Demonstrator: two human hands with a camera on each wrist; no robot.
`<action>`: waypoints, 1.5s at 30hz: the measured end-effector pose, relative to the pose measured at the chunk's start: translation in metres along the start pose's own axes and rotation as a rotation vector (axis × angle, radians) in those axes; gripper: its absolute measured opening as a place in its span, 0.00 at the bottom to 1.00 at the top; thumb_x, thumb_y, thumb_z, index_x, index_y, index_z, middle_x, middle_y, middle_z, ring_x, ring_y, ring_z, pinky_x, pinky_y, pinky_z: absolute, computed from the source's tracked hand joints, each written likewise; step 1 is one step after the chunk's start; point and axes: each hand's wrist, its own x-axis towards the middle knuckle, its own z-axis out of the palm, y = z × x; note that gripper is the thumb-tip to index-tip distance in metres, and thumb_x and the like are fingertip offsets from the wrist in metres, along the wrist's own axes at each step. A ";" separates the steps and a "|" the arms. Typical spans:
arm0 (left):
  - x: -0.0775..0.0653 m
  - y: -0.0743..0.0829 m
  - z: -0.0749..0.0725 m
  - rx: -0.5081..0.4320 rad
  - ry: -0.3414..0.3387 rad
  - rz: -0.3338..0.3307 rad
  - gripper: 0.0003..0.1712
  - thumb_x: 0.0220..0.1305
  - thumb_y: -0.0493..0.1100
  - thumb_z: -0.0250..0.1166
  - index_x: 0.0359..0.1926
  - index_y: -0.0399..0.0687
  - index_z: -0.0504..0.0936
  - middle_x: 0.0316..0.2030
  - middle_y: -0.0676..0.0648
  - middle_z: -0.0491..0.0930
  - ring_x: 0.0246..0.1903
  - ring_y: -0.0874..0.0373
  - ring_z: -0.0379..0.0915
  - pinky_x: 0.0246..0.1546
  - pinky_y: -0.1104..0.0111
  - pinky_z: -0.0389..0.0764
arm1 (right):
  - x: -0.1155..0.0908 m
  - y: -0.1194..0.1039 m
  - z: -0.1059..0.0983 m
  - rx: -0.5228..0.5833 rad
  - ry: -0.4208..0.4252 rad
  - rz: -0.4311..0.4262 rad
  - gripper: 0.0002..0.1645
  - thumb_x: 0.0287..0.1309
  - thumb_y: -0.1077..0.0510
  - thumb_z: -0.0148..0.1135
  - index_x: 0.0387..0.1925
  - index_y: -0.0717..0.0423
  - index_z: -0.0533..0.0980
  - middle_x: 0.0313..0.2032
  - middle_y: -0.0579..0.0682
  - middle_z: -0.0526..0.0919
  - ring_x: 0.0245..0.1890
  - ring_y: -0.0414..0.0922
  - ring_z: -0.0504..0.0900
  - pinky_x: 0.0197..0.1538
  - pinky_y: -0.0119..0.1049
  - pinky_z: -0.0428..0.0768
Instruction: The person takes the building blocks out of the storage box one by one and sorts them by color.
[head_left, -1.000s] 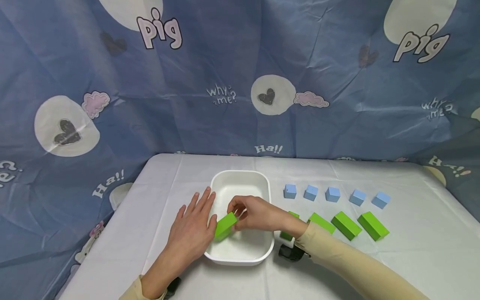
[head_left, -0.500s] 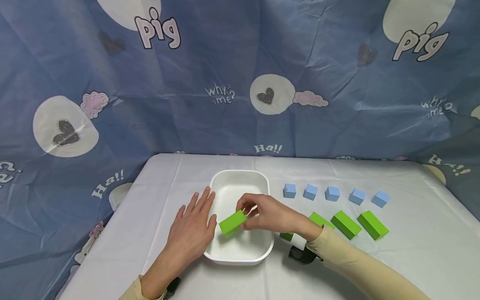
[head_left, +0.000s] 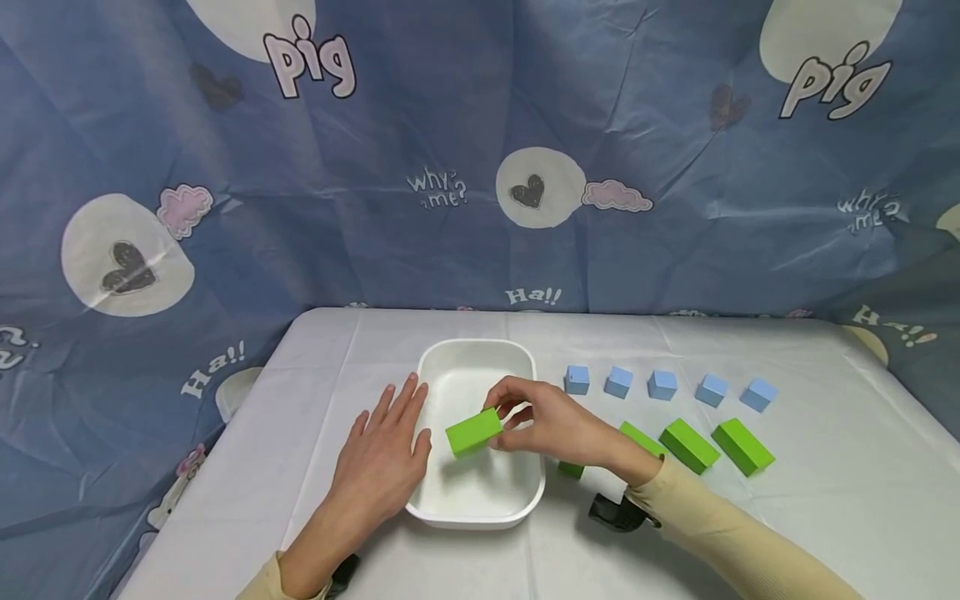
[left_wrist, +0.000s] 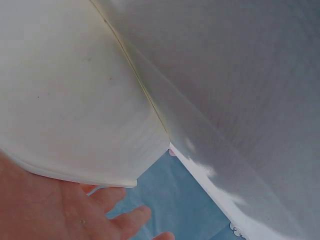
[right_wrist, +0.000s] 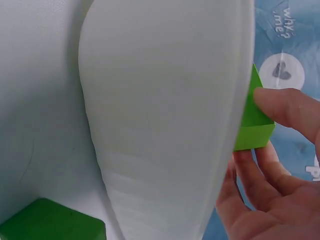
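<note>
My right hand (head_left: 551, 421) pinches one end of a green rectangular block (head_left: 474, 432) over the white bin (head_left: 480, 505). In the right wrist view the thumb presses one face of that green block (right_wrist: 257, 112) and fingers lie under it, while the bin's wall (right_wrist: 165, 120) hides its far end. Fingers straight and spread, my left hand (head_left: 382, 467) rests at the bin's left rim. The left wrist view shows this hand (left_wrist: 65, 210) right against the rim, beside the bin's outer wall (left_wrist: 75, 100).
Several blue cubes (head_left: 662, 385) form a row on the white tablecloth, right of the bin. Nearer are several green blocks (head_left: 689, 446), two partly hidden by my right forearm. A patterned blue cloth (head_left: 420, 250) hangs behind the table.
My right hand has lifted the green block away from the bin's left side, moving it right and slightly back, and the block has turned more level. My left hand has stayed in place.
</note>
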 end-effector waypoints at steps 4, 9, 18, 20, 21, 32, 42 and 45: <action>0.000 0.001 0.001 -0.005 -0.004 -0.003 0.33 0.73 0.50 0.48 0.75 0.46 0.60 0.76 0.49 0.51 0.74 0.45 0.45 0.66 0.41 0.54 | -0.004 -0.002 -0.003 0.003 0.042 -0.002 0.19 0.53 0.66 0.71 0.46 0.53 0.76 0.44 0.46 0.80 0.45 0.44 0.80 0.48 0.37 0.81; 0.000 0.001 0.001 -0.002 -0.009 -0.006 0.33 0.73 0.50 0.48 0.75 0.46 0.60 0.76 0.48 0.51 0.74 0.46 0.45 0.67 0.41 0.53 | -0.012 -0.004 -0.010 0.016 0.085 0.025 0.20 0.52 0.68 0.70 0.46 0.52 0.77 0.44 0.47 0.80 0.44 0.45 0.80 0.48 0.37 0.80; 0.001 0.002 0.000 0.007 -0.015 -0.005 0.32 0.74 0.50 0.48 0.75 0.46 0.60 0.76 0.48 0.50 0.74 0.46 0.45 0.67 0.40 0.53 | -0.028 -0.002 -0.026 -0.028 0.138 0.070 0.18 0.54 0.64 0.70 0.47 0.51 0.76 0.44 0.48 0.81 0.44 0.45 0.81 0.49 0.37 0.80; 0.001 0.002 0.000 0.004 -0.016 -0.005 0.33 0.74 0.50 0.47 0.75 0.46 0.60 0.76 0.48 0.50 0.74 0.46 0.44 0.66 0.40 0.53 | -0.032 0.000 -0.030 -0.029 0.152 0.081 0.18 0.55 0.63 0.70 0.47 0.52 0.76 0.44 0.49 0.81 0.44 0.46 0.81 0.50 0.38 0.80; 0.001 0.002 0.000 0.001 -0.015 -0.003 0.33 0.74 0.50 0.48 0.75 0.46 0.60 0.76 0.48 0.50 0.74 0.46 0.44 0.66 0.40 0.53 | -0.034 0.001 -0.032 -0.030 0.158 0.085 0.18 0.55 0.63 0.70 0.47 0.52 0.76 0.44 0.50 0.81 0.44 0.46 0.81 0.50 0.38 0.80; 0.001 0.001 0.000 -0.014 0.001 0.009 0.32 0.73 0.50 0.48 0.75 0.46 0.60 0.76 0.48 0.50 0.74 0.45 0.45 0.66 0.39 0.54 | -0.057 0.007 -0.052 -0.018 0.246 0.155 0.19 0.55 0.63 0.70 0.48 0.54 0.76 0.45 0.54 0.79 0.46 0.51 0.81 0.49 0.41 0.81; 0.001 0.000 0.001 -0.015 0.010 0.017 0.33 0.73 0.50 0.49 0.75 0.46 0.60 0.76 0.47 0.51 0.74 0.45 0.46 0.66 0.39 0.53 | -0.081 0.015 -0.069 -0.091 0.349 0.178 0.18 0.56 0.59 0.71 0.47 0.55 0.75 0.45 0.52 0.79 0.47 0.49 0.80 0.52 0.36 0.79; 0.001 0.000 0.001 -0.012 0.014 0.016 0.33 0.73 0.50 0.49 0.75 0.46 0.60 0.76 0.47 0.51 0.74 0.45 0.46 0.66 0.39 0.53 | -0.089 0.018 -0.074 -0.118 0.377 0.185 0.19 0.57 0.59 0.71 0.48 0.56 0.74 0.46 0.52 0.79 0.47 0.49 0.80 0.51 0.35 0.80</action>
